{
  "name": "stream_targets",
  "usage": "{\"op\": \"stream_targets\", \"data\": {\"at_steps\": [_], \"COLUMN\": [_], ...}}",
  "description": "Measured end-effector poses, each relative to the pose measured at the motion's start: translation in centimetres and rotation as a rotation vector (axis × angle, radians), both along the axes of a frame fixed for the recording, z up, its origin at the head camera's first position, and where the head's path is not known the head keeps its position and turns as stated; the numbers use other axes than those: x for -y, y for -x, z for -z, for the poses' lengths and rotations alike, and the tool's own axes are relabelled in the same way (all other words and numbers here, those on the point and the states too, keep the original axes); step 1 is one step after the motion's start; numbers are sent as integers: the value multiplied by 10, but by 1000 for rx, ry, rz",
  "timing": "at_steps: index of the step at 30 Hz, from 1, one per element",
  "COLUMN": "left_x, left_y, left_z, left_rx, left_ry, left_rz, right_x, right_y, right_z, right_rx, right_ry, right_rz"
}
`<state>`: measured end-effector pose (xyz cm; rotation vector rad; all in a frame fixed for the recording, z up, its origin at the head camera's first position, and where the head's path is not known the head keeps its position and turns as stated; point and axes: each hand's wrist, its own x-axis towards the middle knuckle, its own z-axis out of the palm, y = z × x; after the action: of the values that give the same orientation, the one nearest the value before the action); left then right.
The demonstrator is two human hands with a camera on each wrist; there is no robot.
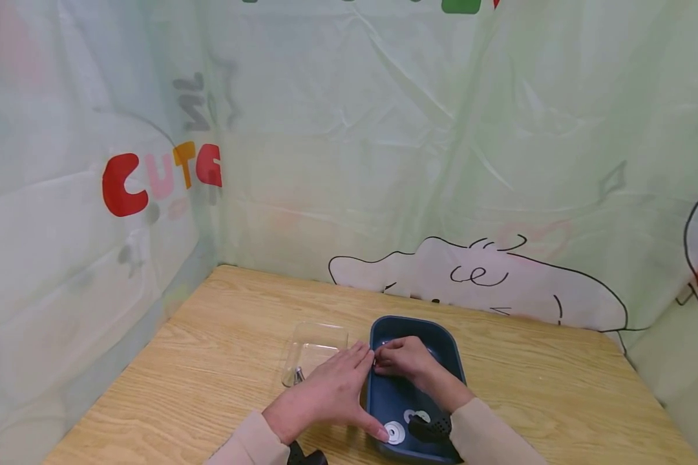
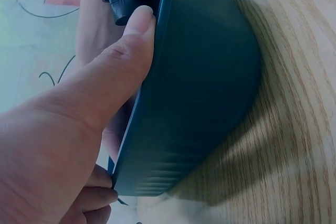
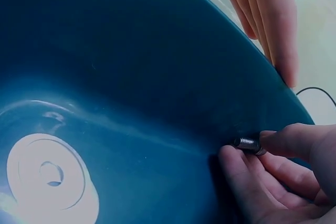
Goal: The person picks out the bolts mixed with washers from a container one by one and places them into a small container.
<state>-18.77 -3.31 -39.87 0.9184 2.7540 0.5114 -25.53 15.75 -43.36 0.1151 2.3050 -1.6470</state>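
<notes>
A dark blue plastic tub (image 1: 391,392) lies under both hands. My left hand (image 1: 334,387) rests on its left rim, thumb and fingers spread wide and fairly straight; in the left wrist view the thumb (image 2: 113,72) lies along the rim. Inside the tub, near that same wall, my right hand (image 1: 408,359) pinches a small threaded metal bolt (image 3: 248,144) between thumb and fingertips. White ring-shaped discs (image 1: 394,433) lie on the tub floor toward the front, and one ring (image 3: 47,171) shows large in the right wrist view.
Left of the tub stands a clear plastic box (image 1: 320,330), partly hidden by my left hand, with a metal piece (image 1: 299,374) in it. The wooden table (image 1: 227,336) meets printed curtains (image 1: 349,194) at the back and left. Black wrist devices (image 1: 430,427) hang below the sleeves.
</notes>
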Motion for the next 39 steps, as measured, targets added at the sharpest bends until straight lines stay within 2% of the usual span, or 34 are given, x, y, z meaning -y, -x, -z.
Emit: {"op": "stream_targets", "data": {"at_steps": [8, 15, 25, 31, 39], "left_x": [-2, -2, -2, -1, 3], "left_y": [-1, -2, -2, -3, -3], "left_z": [-3, 1, 4, 4, 2], "left_rx": [27, 69, 65, 62, 7], "left_ry": [-6, -41, -67, -77, -83], "left_rz": [-16, -44, -43, -48, -60], "right_x": [-5, -11, -20, -21, -21], "right_y": [-3, -2, -5, -6, -6], "right_z": [-4, -11, -23, -32, -45], "right_rx": [8, 9, -2, 2, -30], "right_ry": [62, 95, 114, 171, 215], "right_rz": [-29, -77, -97, -166, -244]}}
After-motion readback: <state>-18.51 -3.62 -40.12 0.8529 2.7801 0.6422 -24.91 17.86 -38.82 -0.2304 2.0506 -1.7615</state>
